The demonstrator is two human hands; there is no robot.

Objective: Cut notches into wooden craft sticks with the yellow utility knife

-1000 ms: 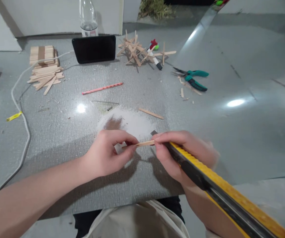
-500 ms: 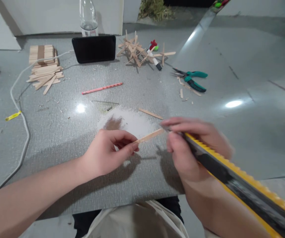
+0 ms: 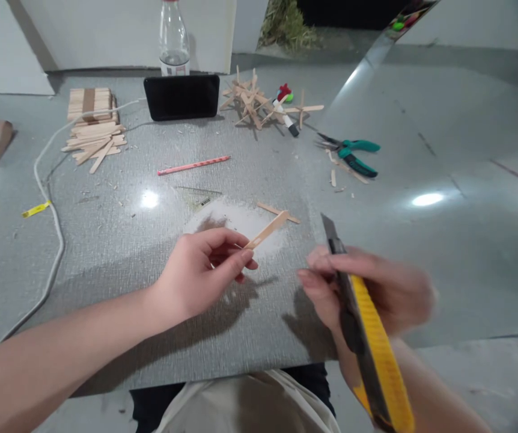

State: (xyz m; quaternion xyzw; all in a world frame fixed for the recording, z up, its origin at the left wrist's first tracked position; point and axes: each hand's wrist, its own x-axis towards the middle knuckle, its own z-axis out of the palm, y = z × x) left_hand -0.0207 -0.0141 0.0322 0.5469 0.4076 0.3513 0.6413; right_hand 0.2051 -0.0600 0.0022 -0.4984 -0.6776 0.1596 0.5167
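Between thumb and fingers, my left hand [image 3: 211, 267] pinches a wooden popsicle stick [image 3: 268, 230] that points up to the right. My right hand [image 3: 371, 288] grips a yellow and black utility knife [image 3: 367, 337], its blade bared and pointing away from me. The blade is apart from the stick, to its right. Another popsicle stick [image 3: 292, 219] lies on the table just beyond the held one. Under the left hand's stick, a whitish patch [image 3: 241, 216] with a brown smudge marks the table top.
Pliers with teal handles [image 3: 358, 156] lie at right. Farther back are a heap of joined sticks [image 3: 250, 99], a marker [image 3: 286, 117], a black phone [image 3: 182, 98] and a bottle [image 3: 174, 42]. A pink pencil [image 3: 193, 165], stacked sticks [image 3: 94, 141] and a white cable [image 3: 56, 240] lie left.
My right hand has turned the knife more upright and drawn its blade away from the stick. The stick in my left hand now tilts up more steeply. The view has shifted slightly.
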